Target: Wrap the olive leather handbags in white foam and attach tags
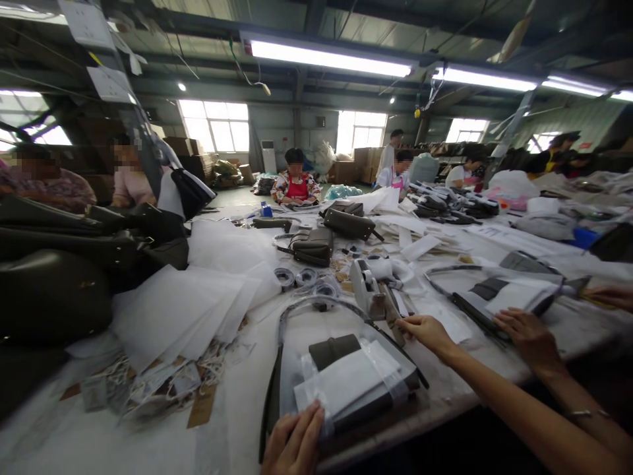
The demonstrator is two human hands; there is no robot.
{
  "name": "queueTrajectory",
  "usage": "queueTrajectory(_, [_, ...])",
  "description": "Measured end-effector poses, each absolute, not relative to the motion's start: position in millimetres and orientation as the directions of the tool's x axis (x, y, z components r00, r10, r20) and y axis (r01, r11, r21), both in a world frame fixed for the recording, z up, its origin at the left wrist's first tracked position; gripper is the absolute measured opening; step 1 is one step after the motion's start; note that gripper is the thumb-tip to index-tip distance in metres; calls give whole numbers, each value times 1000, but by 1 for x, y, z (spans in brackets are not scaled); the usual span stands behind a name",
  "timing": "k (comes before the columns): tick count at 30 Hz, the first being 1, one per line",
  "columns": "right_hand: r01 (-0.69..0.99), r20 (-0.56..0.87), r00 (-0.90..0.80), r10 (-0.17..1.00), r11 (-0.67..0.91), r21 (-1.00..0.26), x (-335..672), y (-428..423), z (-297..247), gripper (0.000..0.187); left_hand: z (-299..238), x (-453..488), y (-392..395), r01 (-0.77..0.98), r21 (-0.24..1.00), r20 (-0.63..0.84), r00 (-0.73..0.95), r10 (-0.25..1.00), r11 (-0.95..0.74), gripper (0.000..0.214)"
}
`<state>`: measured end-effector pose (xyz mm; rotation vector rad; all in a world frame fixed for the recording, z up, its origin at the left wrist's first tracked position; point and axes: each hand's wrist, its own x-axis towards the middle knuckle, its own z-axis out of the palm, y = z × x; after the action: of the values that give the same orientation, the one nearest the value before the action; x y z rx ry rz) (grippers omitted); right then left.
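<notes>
A dark olive handbag [333,351] lies on the table before me, its arched handle in clear plastic wrap. A white sheet [349,386] is folded across it, with clear tape at the side. At the bag's near left corner my left hand [293,439] rests on the sheet's edge, fingers stretched out. My right hand [426,333] is beyond the bag's right side, thumb and finger pinched together at the near end of a grey tape dispenser [363,287]. What lies in the pinch is too small to make out.
To the right, a co-worker's hand [529,336] rests on a similar wrapped bag [487,290]. White sheets [182,310], tags with strings [163,382] and dark bags [54,290] fill the left. Tape rolls [306,277] and another bag [311,245] lie farther back.
</notes>
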<state>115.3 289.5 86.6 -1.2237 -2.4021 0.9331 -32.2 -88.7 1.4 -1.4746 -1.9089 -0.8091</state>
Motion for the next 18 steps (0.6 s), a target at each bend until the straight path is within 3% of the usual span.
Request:
queueTrajectory(3, [618, 34, -652, 757, 556, -556, 124, 282, 102, 36, 7, -27, -88, 965, 156, 748, -255, 613, 212, 40])
queueTrajectory(5, [566, 134, -742, 657, 721, -399, 128, 272, 120, 32, 11, -23, -87, 956, 189, 739, -290, 609, 226, 38])
queueTrajectory(8, [351, 197, -907, 373, 926, -136, 127, 247, 151, 31, 18, -17, -87, 937, 247, 723, -349, 596, 248, 36])
queueTrajectory(10, [159, 157, -972, 177, 980, -123, 121, 224, 171, 32, 22, -13, -87, 921, 292, 708, -389, 589, 258, 33])
queueTrajectory(12, [-22, 103, -995, 5, 965, -260, 111, 196, 188, 30, 25, -10, -88, 905, 332, 684, -424, 593, 265, 32])
queueTrajectory(14, [-89, 42, -996, -79, 838, -539, 99, 166, 199, 26, 26, -8, -88, 893, 362, 660, -448, 603, 268, 32])
queueTrajectory(16, [-28, -7, -998, -65, 512, -859, 87, 136, 204, 21, 27, -9, -89, 889, 374, 654, -455, 604, 264, 32])
queueTrajectory(18, [32, -32, -999, -3, -3, -999, 77, 107, 203, 24, 27, -9, -89, 889, 376, 664, -455, 593, 260, 31])
